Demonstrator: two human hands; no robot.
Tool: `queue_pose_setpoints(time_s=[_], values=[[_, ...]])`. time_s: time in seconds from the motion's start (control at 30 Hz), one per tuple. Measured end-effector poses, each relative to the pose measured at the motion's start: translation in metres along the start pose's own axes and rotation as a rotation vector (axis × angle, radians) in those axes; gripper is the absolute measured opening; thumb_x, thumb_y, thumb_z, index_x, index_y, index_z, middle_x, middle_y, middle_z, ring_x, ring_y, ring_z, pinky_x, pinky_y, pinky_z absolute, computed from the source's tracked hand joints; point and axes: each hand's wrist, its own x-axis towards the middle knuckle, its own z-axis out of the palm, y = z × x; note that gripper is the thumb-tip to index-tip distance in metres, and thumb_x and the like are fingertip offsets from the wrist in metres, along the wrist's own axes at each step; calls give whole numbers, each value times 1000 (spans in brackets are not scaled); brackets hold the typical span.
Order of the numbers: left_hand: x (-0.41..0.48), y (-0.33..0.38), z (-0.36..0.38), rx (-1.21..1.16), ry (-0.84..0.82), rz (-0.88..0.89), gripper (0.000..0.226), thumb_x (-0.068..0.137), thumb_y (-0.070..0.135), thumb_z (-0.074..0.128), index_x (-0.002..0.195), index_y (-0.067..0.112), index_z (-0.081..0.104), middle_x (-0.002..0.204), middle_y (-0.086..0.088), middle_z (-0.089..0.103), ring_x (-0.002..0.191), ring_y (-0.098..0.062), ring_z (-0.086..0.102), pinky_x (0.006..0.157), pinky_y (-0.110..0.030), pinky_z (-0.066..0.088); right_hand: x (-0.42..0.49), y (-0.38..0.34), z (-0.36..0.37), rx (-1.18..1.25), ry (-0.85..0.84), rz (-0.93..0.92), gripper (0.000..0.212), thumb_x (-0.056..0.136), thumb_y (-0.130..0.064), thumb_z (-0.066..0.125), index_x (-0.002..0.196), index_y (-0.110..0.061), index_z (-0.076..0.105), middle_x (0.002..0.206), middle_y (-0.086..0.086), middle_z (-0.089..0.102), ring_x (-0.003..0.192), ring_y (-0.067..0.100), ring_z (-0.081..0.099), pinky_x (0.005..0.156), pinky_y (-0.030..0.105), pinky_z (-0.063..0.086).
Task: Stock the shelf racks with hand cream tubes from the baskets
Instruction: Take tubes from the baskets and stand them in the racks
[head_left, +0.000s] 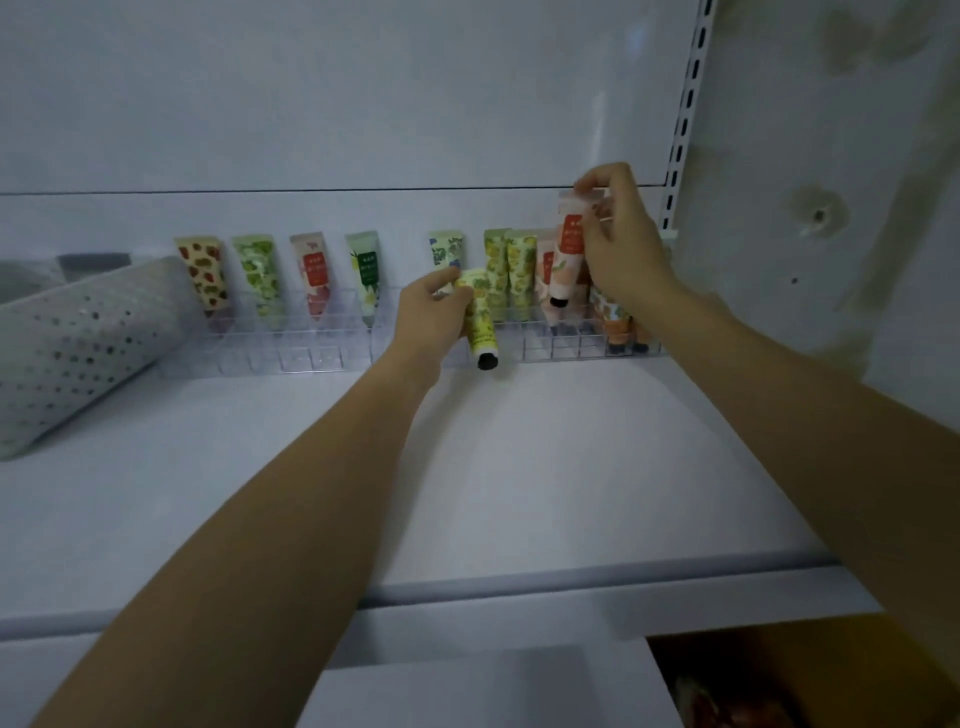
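Fingers of the right hand (623, 249) pinch a peach-print hand cream tube (567, 260) by its crimped top, cap down over the right end of the clear acrylic rack (301, 356) at the back of the white shelf (571, 467). The left hand (434, 312) curls round a yellow-print tube (480, 325), cap down, just in front of the rack.

A shelf (519, 467) runs left to right, with a rack (291, 353) along its far edge against the back panel (363, 218). Four tubes (260, 280) stand spaced in the rack's left half, and a cluster of tubes (519, 270) stands packed in its right half. A basket (78, 343) lies on its side on the shelf, beside the rack's left end. The left grip (431, 312) holds a lower tube (480, 322) just before the rack's middle. The right grip (618, 244) holds a raised tube (569, 244) over the cluster's right part. A box (810, 675) sits below the shelf, near right.
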Motion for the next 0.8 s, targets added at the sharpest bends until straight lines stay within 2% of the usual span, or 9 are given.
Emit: queue_pose_setpoints(time_s=[0.07,0.17,0.27,0.37,0.43,0.57,0.7,0.8], values=[[1,2,-2,-8,-4,5,38,94,5,48,132,6,48,84,-4,56,61,-8,51,54,-12,49,4,5,7,-76,-54,2,26,98,-2,30,119,-14,41,93,-6,49,63,11,48,51,14,40],[1,3,-2,3,-7,10,38,94,5,48,132,6,48,95,-9,54,62,-7,51,58,-14,50,6,13,11,-126,-78,30,27,99,-3,28,121,-12,40,74,-14,38,55,6,41,40,8,32],[2,4,1,11,-11,11,40,94,6,49,134,7,47,95,-9,53,61,-7,51,60,-16,50,9,14,10,-152,-93,7,27,98,-2,29,121,-11,40,72,-14,36,55,5,39,41,9,33],[3,5,2,7,-20,8,41,93,6,50,134,6,47,81,-3,54,58,-7,50,54,-12,51,10,16,10,-137,-89,8,27,98,-1,29,122,-10,39,73,-15,37,57,5,41,42,9,34],[3,5,1,10,-20,11,40,93,5,51,133,6,48,75,-1,54,56,-6,50,51,-10,50,10,17,10,-124,-90,5,26,99,-2,29,122,-9,39,75,-15,38,56,4,42,42,8,34],[2,6,2,21,-26,15,40,93,5,51,133,6,48,76,-1,55,57,-7,50,52,-9,50,10,17,10,-93,-92,-1,26,99,-1,28,122,-8,38,83,-10,43,55,3,43,40,7,33],[2,7,4,43,-44,17,41,92,4,52,133,6,48,88,-7,56,60,-8,51,53,-10,50,7,23,12,-88,-68,-24,30,95,4,32,123,-7,39,106,3,47,75,16,50,42,3,35],[1,4,7,64,-70,22,39,92,5,51,131,5,48,80,-2,55,63,-8,52,52,-10,50,4,28,18,-138,-96,-59,35,93,7,35,124,-7,41,115,7,45,89,21,50,47,4,39]])
